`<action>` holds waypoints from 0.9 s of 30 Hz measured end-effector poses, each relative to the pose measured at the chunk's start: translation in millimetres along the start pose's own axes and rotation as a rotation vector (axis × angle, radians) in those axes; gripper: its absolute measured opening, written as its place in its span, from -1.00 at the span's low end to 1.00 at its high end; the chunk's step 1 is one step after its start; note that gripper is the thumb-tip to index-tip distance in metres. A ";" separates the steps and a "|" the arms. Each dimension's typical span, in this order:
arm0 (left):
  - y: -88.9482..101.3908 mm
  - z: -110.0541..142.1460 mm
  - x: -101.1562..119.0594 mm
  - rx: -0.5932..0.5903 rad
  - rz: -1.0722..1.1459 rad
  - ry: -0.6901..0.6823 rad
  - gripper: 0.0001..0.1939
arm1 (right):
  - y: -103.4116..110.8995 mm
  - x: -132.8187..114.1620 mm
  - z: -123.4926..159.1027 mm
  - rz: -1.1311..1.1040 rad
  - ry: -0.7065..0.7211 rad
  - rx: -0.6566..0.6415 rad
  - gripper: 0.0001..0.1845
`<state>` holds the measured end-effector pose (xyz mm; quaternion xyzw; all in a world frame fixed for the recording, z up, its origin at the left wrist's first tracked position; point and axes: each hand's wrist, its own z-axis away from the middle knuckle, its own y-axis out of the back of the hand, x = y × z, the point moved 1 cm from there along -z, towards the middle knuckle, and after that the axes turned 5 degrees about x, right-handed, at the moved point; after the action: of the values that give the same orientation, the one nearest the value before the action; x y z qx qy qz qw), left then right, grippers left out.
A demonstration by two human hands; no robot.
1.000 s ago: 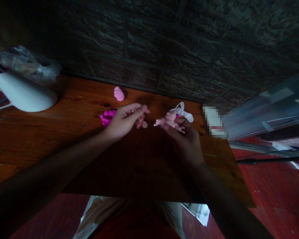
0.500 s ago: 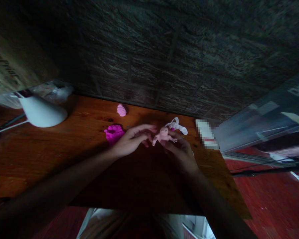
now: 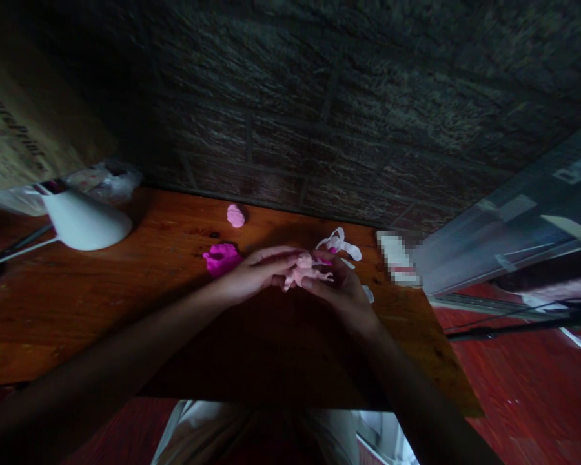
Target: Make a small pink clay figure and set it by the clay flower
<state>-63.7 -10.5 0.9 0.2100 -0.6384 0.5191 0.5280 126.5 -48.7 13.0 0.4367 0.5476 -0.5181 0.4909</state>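
A: Where does the central object lie, and how is it held?

B: A small pink figure [image 3: 297, 276], with a rounded head and outstretched limbs, sits just right of the frame's centre, raised in the person's hands. The right hand [image 3: 351, 294] grasps it between thumb and fingers. The left hand [image 3: 252, 278] is bent inward, its fingertips against the figure's head and near side; whether they pinch or merely touch, one cannot tell.

A: What distinguishes this stage from the preceding one?

B: The left hand. A second earlier it is clearly apart from the figure; now the gap is closed. In judgement, the work passes from one-handed holding to two-handed handling, the right hand serving as support.

A: And the immediate surroundings?

B: A curled white strip [image 3: 352, 250] lies just beyond the right hand, and a small pale piece [image 3: 368, 294] just beside it, towards the right of the frame. A crumpled magenta piece [image 3: 221, 259] lies near the left hand, left of centre. Above it, a pink lump [image 3: 235, 216] rests apart, near the back edge of the worktop [image 3: 174, 223].

A: Farther out?

B: A blurred-out pale packet [image 3: 399, 261] occupies the worktop's right end; a white cone-shaped object [image 3: 90, 223] stands at left, before crumpled clear plastic [image 3: 119, 184]. A dark stone wall [image 3: 281, 129] fills the upper frame.
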 end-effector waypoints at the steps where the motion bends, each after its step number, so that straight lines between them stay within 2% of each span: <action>1: -0.2 -0.4 0.0 -0.011 0.000 -0.001 -0.62 | 0.0 -0.3 0.4 0.015 0.009 -0.005 -0.40; 6: 0.2 -0.2 1.1 -0.053 0.026 0.001 -0.61 | -1.8 -3.6 1.7 0.046 0.020 -0.017 -0.45; 10: -1.2 1.5 1.9 -0.029 0.091 0.028 -0.61 | -2.6 -7.3 3.1 0.037 -0.005 -0.028 -0.48; 14: 0.2 3.0 13.1 0.043 0.189 0.047 -0.66 | 4.2 -6.9 2.5 0.043 -0.070 0.010 -0.50; 17: 5.8 2.1 25.8 0.106 0.201 -0.016 -0.70 | 10.2 -3.1 0.5 0.095 -0.097 0.047 -0.58; 20: 12.1 0.4 33.0 0.106 0.169 -0.083 -0.73 | 12.4 -1.7 0.0 0.134 -0.103 0.053 -0.60; 23: 15.4 -0.4 32.2 0.077 0.138 -0.094 -0.72 | 14.0 -8.5 1.5 0.144 -0.040 0.017 -0.57; 27: 13.1 0.7 25.7 0.032 0.082 -0.099 -0.65 | 17.9 -20.9 3.5 0.161 0.061 -0.090 -0.43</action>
<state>-83.9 0.9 18.1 0.2177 -0.6636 0.5392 0.4706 147.3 -50.1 31.2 0.4725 0.5482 -0.4381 0.5332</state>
